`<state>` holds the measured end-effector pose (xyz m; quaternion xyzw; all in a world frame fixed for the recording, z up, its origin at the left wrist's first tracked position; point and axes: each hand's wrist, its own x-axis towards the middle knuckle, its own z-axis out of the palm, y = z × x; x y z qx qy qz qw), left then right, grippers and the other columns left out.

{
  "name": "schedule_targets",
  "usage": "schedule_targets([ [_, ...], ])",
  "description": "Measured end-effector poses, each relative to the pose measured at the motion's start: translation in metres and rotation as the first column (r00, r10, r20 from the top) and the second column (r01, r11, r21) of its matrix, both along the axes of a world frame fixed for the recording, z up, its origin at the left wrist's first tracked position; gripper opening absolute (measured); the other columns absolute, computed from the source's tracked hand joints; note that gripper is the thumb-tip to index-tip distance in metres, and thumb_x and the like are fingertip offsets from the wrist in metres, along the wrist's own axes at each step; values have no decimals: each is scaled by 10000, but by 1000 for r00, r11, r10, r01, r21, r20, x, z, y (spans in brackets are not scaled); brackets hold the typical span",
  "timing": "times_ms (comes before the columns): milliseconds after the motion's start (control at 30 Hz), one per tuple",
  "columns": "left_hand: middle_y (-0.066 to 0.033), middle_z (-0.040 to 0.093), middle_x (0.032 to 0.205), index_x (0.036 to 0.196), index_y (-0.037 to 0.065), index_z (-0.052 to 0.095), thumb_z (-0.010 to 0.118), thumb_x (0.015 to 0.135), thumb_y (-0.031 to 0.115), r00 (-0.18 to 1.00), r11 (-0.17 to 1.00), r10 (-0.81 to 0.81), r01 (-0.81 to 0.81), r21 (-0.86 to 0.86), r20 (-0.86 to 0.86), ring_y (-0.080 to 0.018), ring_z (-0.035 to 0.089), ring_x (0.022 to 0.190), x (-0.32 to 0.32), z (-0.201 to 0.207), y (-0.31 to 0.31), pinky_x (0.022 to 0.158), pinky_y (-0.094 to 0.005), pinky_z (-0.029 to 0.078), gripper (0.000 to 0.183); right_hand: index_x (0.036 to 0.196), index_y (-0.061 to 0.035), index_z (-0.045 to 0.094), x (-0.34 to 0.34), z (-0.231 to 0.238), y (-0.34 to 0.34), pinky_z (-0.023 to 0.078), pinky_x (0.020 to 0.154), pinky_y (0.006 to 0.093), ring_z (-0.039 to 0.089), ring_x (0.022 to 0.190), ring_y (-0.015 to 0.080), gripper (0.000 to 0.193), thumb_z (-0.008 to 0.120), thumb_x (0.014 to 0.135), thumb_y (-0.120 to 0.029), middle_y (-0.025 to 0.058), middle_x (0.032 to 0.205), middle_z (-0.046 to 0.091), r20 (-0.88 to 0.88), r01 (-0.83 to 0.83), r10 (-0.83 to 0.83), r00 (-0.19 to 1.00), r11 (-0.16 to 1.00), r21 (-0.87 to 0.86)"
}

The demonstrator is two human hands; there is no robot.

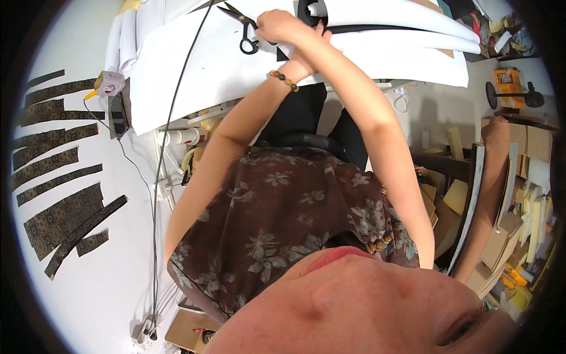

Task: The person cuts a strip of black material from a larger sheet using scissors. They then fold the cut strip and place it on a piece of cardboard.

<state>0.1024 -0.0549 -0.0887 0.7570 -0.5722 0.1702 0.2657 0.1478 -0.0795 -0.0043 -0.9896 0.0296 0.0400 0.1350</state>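
Observation:
My forearms cross over a white sheet (194, 76) on the table, right above left. My right hand (276, 26) reaches to the left and is closed at the handles of black scissors (243, 23). One handle loop shows; the other is partly behind the fingers. The blades stand apart, pointing to the far left. My left hand (308, 59), below a beaded bracelet, lies partly under the right forearm. Its visible fingers stretch out beside a black roll (311, 13) and a black strip (371, 28); its palm is hidden. A small black piece (283, 54) lies between the wrists.
Long white rolled material (407, 41) extends right across the table. A black cable (177, 88) hangs across the left side. Dark patterned fabric pieces (65, 218) are at the left. Cardboard and a long brown roll (492, 177) stand at the right.

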Motion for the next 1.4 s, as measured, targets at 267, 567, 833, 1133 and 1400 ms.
schedule_targets([
  [267,-340,388,1424,1126,-11,538,666,844,510,997,998,61,-62,-23,-49,-520,600,961,-3,6,5,864,-533,494,606,889,-44,743,33,-6,38,552,745,398,692,841,290,304,657,788,-318,144,897,720,-125,17,-26,992,997,-73],
  [567,-175,619,1158,1160,12,610,603,902,392,975,975,221,-221,13,-4,-297,584,1101,-28,41,27,902,-424,435,460,1069,-7,663,-140,33,-52,533,675,298,668,713,172,452,801,762,-309,86,784,695,624,83,-388,679,884,460],
  [833,-158,632,986,1124,16,538,631,791,52,993,991,36,-21,132,-117,-329,618,888,-47,46,52,780,-419,487,348,982,-21,613,-214,-25,-145,453,693,190,541,710,34,392,809,819,-319,-22,779,650,462,479,-758,461,651,589],
  [1133,-211,605,1227,1040,26,575,644,846,132,998,999,-41,40,-9,-44,-331,559,1155,-88,31,73,954,-427,455,232,1161,3,526,-142,-25,-186,518,769,478,659,858,416,481,712,769,-204,232,879,677,493,580,-667,559,739,343],
  [1400,-141,684,989,1087,7,594,613,884,63,533,972,-116,-115,-207,-838,-320,640,788,-116,18,101,712,-385,526,211,1156,-14,507,-87,-26,-175,501,849,478,626,984,438,488,728,768,-210,270,1002,652,443,469,-603,664,797,381],
])
